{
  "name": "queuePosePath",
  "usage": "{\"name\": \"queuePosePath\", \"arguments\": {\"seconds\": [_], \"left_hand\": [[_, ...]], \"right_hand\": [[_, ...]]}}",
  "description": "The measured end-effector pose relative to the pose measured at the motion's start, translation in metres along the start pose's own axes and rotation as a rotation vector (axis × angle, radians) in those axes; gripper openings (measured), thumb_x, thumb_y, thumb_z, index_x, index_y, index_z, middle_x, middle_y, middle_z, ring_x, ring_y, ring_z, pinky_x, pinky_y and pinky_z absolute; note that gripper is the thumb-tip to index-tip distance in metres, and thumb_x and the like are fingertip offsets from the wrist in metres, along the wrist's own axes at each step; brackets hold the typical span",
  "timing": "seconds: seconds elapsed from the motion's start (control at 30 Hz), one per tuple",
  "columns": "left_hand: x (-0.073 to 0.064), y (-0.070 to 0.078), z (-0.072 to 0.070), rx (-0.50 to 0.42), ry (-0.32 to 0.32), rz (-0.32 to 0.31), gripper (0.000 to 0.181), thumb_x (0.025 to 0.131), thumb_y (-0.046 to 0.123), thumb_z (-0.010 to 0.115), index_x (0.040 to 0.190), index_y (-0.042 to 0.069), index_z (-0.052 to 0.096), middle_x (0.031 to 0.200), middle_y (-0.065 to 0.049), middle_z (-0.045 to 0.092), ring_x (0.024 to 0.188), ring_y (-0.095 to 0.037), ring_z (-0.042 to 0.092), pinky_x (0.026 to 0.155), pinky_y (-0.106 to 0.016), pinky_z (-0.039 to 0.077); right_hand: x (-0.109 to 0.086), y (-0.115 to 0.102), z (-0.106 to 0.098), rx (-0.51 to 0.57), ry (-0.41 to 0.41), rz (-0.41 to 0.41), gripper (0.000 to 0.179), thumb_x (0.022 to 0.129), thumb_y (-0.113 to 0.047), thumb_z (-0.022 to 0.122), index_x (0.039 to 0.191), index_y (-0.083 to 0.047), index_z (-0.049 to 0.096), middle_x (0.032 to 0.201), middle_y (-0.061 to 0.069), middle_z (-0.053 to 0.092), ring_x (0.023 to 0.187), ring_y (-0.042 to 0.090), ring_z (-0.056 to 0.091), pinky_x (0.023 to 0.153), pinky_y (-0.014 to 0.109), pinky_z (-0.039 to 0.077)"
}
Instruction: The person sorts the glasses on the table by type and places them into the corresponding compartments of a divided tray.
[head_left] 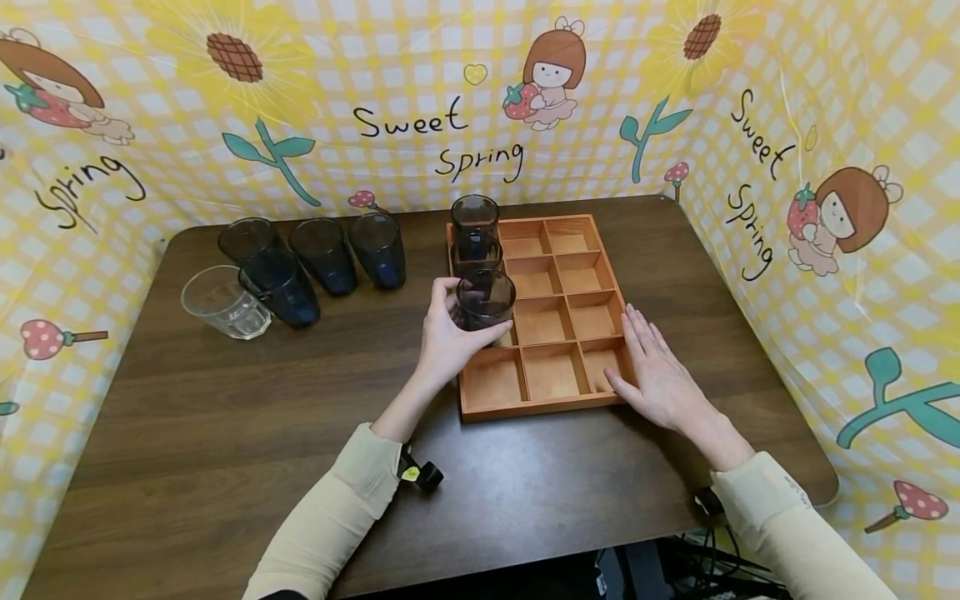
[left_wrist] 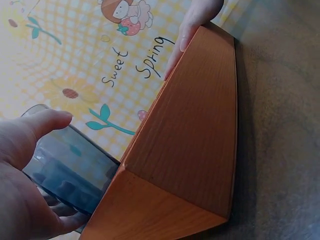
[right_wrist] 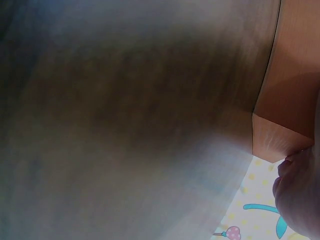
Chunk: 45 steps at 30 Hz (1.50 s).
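Head view, far left: clear glass tumbler [head_left: 228, 310] just beside four dark blue-grey glass tumblers [head_left: 324, 257]. Then left hand [head_left: 450, 340] curled round a smoky dark glass tumbler [head_left: 485, 302], right between thumb and fingers, long axis roughly upright, at the orange-brown wooden grid tray [head_left: 540, 407]'s left column, second compartment from the front. Base hidden, so can't tell if seated. Two more dark tumblers [head_left: 475, 218] behind. Right hand [head_left: 663, 382] farther off, fingers straight along the tray's right edge.

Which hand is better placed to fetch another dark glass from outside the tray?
Likely the left hand: it is nearer those dark glasses, though currently gripping a glass. The right hand touches the right side of the tray.
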<state>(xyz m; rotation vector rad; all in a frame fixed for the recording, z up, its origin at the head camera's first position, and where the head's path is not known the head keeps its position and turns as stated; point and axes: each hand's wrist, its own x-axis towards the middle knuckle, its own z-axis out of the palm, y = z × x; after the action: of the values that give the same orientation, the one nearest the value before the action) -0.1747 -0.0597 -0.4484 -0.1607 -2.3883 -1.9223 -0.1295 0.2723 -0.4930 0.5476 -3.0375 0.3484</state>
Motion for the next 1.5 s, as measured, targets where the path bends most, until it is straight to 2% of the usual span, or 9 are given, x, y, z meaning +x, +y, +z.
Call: {"name": "queuePosePath", "arguments": {"seconds": [0.03, 0.2, 0.27, 0.47, 0.7, 0.87, 1.07, 1.33, 1.5], "left_hand": [[-0.002, 0.006, -0.001, 0.010, 0.003, -0.002, 0.081, 0.068, 0.022, 0.090, 0.130, 0.013, 0.038, 0.125, -0.011, 0.065, 0.114, -0.023, 0.064, 0.095, -0.044, 0.052], [-0.003, 0.005, -0.005, 0.057, 0.026, 0.023, 0.077, 0.067, 0.029, 0.090, 0.125, 0.014, 0.043, 0.120, -0.009, 0.066, 0.110, -0.019, 0.064, 0.093, -0.041, 0.052], [-0.001, -0.004, -0.005, 0.082, 0.038, 0.037, 0.077, 0.064, 0.036, 0.091, 0.124, 0.017, 0.046, 0.117, -0.006, 0.066, 0.107, -0.017, 0.063, 0.090, -0.039, 0.053], [-0.003, -0.007, -0.008, 0.237, 0.072, 0.067, 0.076, 0.063, 0.043, 0.090, 0.124, 0.019, 0.052, 0.116, -0.003, 0.060, 0.105, -0.018, 0.058, 0.089, -0.041, 0.049], [-0.004, -0.010, -0.009, 0.374, 0.094, 0.142, 0.079, 0.063, 0.049, 0.089, 0.127, 0.016, 0.056, 0.132, -0.005, 0.052, 0.122, -0.026, 0.047, 0.103, -0.047, 0.041], [-0.005, -0.014, -0.010, 0.446, 0.099, 0.170, 0.079, 0.062, 0.051, 0.088, 0.125, 0.014, 0.059, 0.138, -0.005, 0.049, 0.126, -0.025, 0.043, 0.103, -0.047, 0.040], [-0.005, -0.013, -0.011, 0.504, 0.110, 0.206, 0.076, 0.062, 0.053, 0.087, 0.120, 0.013, 0.061, 0.140, -0.005, 0.048, 0.132, -0.026, 0.039, 0.108, -0.050, 0.034], [-0.006, -0.015, -0.015, 0.664, 0.117, 0.266, 0.082, 0.065, 0.065, 0.078, 0.126, 0.014, 0.058, 0.147, -0.009, 0.044, 0.143, -0.029, 0.031, 0.117, -0.055, 0.024], [-0.005, -0.019, -0.016, 0.832, 0.122, 0.309, 0.089, 0.070, 0.078, 0.063, 0.132, 0.015, 0.053, 0.153, -0.011, 0.037, 0.150, -0.030, 0.021, 0.120, -0.057, 0.017]], "right_hand": [[0.000, 0.000, 0.000, 0.002, 0.000, 0.000, 0.090, 0.096, -0.055, 0.048, 0.157, -0.004, 0.006, 0.166, 0.013, 0.005, 0.155, 0.028, 0.006, 0.124, 0.048, 0.015], [0.000, 0.000, 0.000, 0.008, 0.004, -0.004, 0.090, 0.096, -0.055, 0.049, 0.157, -0.004, 0.007, 0.166, 0.013, 0.006, 0.154, 0.029, 0.008, 0.124, 0.048, 0.015], [0.000, -0.001, -0.001, 0.009, 0.004, -0.004, 0.090, 0.096, -0.054, 0.049, 0.157, -0.004, 0.007, 0.166, 0.014, 0.006, 0.154, 0.029, 0.009, 0.124, 0.048, 0.015], [0.000, -0.002, -0.002, 0.008, -0.001, -0.006, 0.089, 0.096, -0.054, 0.049, 0.156, -0.004, 0.006, 0.166, 0.014, 0.006, 0.154, 0.029, 0.008, 0.124, 0.048, 0.015], [0.000, -0.002, -0.003, 0.007, -0.002, 0.000, 0.089, 0.096, -0.054, 0.049, 0.156, -0.003, 0.008, 0.166, 0.014, 0.006, 0.154, 0.028, 0.008, 0.124, 0.048, 0.016], [0.000, -0.003, -0.002, 0.004, -0.011, 0.005, 0.090, 0.096, -0.056, 0.048, 0.156, -0.004, 0.007, 0.166, 0.014, 0.005, 0.155, 0.028, 0.007, 0.125, 0.046, 0.014], [-0.001, -0.004, -0.003, 0.001, -0.010, 0.000, 0.090, 0.096, -0.055, 0.049, 0.156, -0.004, 0.006, 0.166, 0.014, 0.004, 0.155, 0.028, 0.006, 0.125, 0.043, 0.012], [-0.001, -0.003, -0.003, -0.007, -0.007, 0.002, 0.090, 0.096, -0.055, 0.049, 0.157, -0.004, 0.006, 0.166, 0.013, 0.004, 0.154, 0.029, 0.008, 0.125, 0.045, 0.013], [-0.001, -0.003, -0.003, -0.004, 0.000, -0.011, 0.090, 0.096, -0.054, 0.050, 0.156, -0.002, 0.007, 0.166, 0.013, 0.005, 0.154, 0.031, 0.010, 0.123, 0.049, 0.016]]}}
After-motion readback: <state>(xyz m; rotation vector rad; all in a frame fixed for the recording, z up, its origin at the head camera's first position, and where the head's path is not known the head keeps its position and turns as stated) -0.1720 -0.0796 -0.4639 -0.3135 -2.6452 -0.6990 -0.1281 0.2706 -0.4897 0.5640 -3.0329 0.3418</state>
